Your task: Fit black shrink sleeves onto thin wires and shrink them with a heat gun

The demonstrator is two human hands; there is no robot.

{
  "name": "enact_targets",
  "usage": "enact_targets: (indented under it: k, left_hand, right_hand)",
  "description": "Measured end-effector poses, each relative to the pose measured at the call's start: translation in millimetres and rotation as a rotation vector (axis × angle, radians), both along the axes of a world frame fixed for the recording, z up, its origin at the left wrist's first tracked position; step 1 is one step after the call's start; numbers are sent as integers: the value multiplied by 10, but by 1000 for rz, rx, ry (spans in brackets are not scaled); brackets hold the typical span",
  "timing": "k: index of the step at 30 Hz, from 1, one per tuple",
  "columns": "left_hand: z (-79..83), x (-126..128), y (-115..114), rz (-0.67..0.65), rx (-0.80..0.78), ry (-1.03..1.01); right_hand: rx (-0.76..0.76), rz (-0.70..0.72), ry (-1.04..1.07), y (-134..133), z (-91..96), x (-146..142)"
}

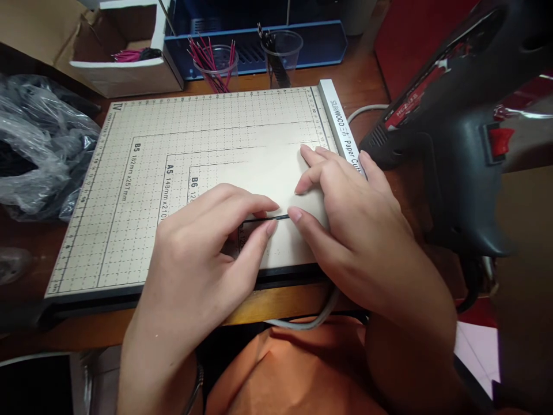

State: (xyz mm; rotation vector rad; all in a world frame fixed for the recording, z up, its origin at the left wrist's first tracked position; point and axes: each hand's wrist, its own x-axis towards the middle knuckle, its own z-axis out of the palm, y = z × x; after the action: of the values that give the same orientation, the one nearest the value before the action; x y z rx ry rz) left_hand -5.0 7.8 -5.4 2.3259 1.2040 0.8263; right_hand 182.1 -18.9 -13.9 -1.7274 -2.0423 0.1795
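A thin black wire lies across the pale, grid-printed board of a paper cutter. My left hand has this wire between thumb and index finger, their tips close together on either side of it. Part of the wire is hidden under that hand. My right hand rests at the board's right side with its fingers apart. Its thumb tip is at the right end of the wire, and its other fingers bend over the board beside the silver rail.
Behind the board are a clear cup of pink wires, a cup of black pieces, a white box and a blue metal case. A black heat gun stands right. Plastic bags lie left.
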Motion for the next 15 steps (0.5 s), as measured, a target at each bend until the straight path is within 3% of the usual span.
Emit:
enact_targets:
  k: [15]
  left_hand:
    - [-90, -17, -14, 159, 178, 122]
  right_hand:
    - [-24, 9, 16, 4, 14, 8]
